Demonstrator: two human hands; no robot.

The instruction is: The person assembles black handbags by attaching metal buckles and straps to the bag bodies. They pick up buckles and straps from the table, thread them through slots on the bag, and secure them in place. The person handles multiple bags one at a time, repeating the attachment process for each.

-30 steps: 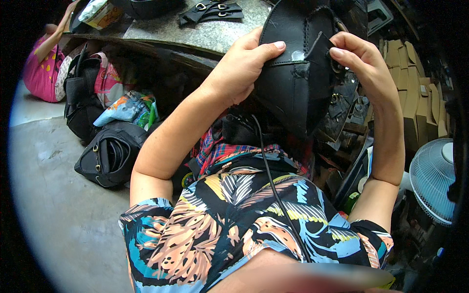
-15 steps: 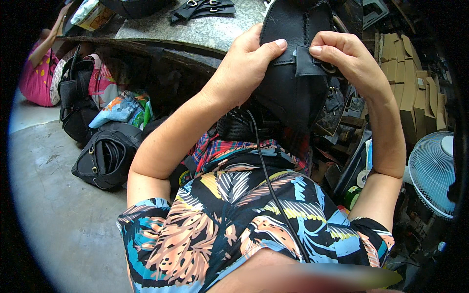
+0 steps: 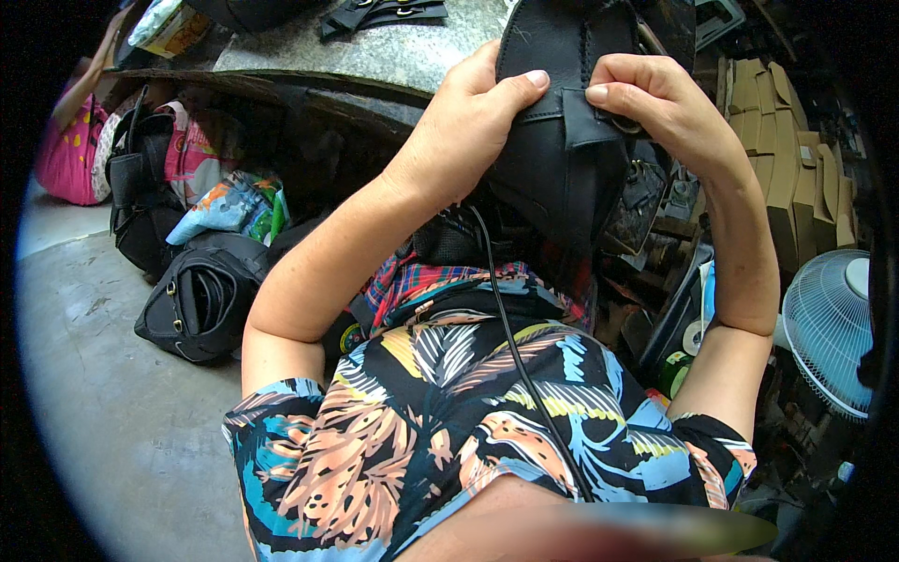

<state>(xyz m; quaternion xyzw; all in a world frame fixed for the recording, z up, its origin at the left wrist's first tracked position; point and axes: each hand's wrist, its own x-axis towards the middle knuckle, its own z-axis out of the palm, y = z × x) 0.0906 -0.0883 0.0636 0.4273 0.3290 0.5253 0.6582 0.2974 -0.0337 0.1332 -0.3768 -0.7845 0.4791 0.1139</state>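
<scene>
A black leather piece (image 3: 552,178), stitched and shaped like a bag panel, hangs over the near edge of the worktop. My left hand (image 3: 473,112) is closed on its left edge, thumb pressed on the front and fingers hidden behind. A short black leather strap (image 3: 587,124) lies across the seam at the middle of the piece. My right hand (image 3: 646,94) pinches the strap's right side between thumb and curled forefinger. Just below that hand a bit of metal, perhaps a buckle, partly shows.
Black straps with metal buckles (image 3: 384,14) lie on the grey worktop (image 3: 318,56). Black bags (image 3: 201,300) sit on the floor at left, beside another person's arm and pink clothing (image 3: 70,155). Flat cardboard boxes (image 3: 787,169) and a fan (image 3: 829,328) stand at right.
My right thumb and forefinger have shifted slightly left along the strap, which now sits a little more tilted. My left hand keeps its hold; the whole view has moved slightly.
</scene>
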